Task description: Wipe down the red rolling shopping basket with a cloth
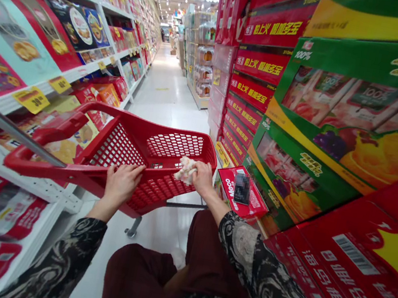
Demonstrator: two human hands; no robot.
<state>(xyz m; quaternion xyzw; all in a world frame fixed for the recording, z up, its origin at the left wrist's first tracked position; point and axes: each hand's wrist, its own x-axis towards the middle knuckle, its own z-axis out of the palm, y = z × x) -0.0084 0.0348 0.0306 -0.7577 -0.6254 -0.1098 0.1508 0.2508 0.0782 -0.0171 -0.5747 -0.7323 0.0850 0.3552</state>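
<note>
– Shelving of white metal [28, 187] runs down the left of the aisle, packed with red and pale boxed goods and yellow price tags. What's on the other side?

– Stacked green cardboard juice cartons [363, 111] up high, stacked red cardboard cartons [356, 259] below and beside them, close against the person's right arm.

– And between the two?

– A red plastic mesh trolley basket [168, 146], tilted on the pale floor, directly ahead of the person's knees. It looks empty from this angle.

– Where are the hands?

– The left hand [121, 184] sits on the basket's near rim, fingers curled over the edge and clamped on it. The right hand [204, 176] is further along the same rim, at the right corner, closed around a crumpled whitish cloth [185, 170] pressed against the plastic.

– Anything nearby?

– A small flat red box [229, 182] lies just beside the right wrist, leaning on the lower cartons, apart from the basket. Part of its face is blurred, so its print cannot be read.
</note>
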